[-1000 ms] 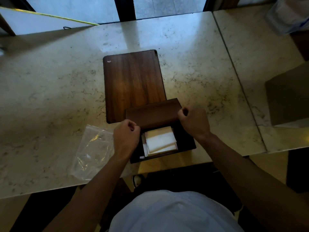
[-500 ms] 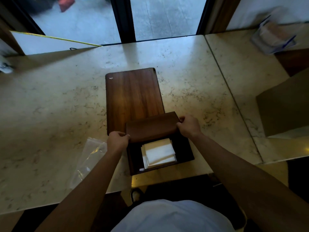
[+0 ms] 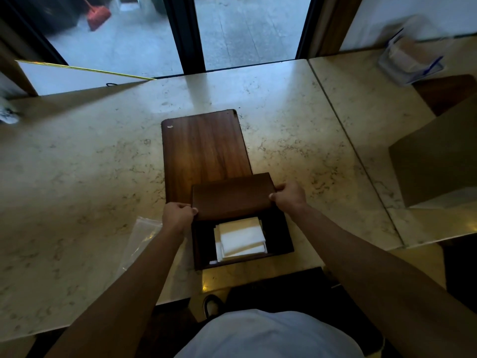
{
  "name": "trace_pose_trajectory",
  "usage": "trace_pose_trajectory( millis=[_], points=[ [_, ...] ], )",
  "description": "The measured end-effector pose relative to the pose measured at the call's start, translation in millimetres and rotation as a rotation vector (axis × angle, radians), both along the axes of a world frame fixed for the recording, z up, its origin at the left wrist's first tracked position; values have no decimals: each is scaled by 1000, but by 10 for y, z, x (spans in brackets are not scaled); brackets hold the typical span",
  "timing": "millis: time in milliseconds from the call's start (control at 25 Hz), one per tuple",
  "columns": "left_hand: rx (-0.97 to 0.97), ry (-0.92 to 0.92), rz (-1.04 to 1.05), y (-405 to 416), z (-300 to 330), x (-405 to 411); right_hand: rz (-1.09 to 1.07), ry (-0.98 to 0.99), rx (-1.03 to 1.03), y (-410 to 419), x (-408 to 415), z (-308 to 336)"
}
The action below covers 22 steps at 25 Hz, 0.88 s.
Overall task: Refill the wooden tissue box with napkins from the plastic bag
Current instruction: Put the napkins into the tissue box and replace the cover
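A dark wooden tissue box (image 3: 281, 236) sits at the near edge of the marble table, with a stack of white napkins (image 3: 241, 239) inside. Its wooden lid (image 3: 232, 196) lies across the far half of the box, leaving the near half uncovered. My left hand (image 3: 178, 215) grips the lid's left end and my right hand (image 3: 289, 196) grips its right end. The clear plastic bag (image 3: 143, 239) lies flat and looks empty on the table just left of my left forearm.
A wooden board (image 3: 204, 146) lies flat behind the box. A brown cardboard box (image 3: 438, 156) stands at the right. A clear packet with blue print (image 3: 413, 60) sits at the far right corner. A white card (image 3: 72, 77) leans at the far left. Glass doors are beyond the table.
Both hands shifted from the box's sides up to the lid's two ends. The camera view tilted upward, showing more of the doors. The lid sits over the far half as before.
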<state>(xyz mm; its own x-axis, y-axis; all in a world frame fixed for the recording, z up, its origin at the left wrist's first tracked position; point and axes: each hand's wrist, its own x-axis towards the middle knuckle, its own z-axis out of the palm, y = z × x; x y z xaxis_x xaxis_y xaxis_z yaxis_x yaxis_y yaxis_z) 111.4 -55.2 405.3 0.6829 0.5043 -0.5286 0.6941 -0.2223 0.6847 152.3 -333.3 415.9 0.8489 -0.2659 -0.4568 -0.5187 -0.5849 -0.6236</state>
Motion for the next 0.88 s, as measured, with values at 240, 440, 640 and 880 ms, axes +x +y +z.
trace_pose_trajectory(
  millis=[240,440,640,880],
  points=[
    [-33,-128,-23,86,142,-52,-27,-154,27,-10,-4,122],
    [66,-235,-109,253,294,-197,-1,-279,44,36,10,256],
    [-19,-281,-165,378,389,-396,-234,-176,429,-36,-122,423],
    [-376,-137,14,393,382,-618,-197,-4,600,-245,-311,641]
  ],
)
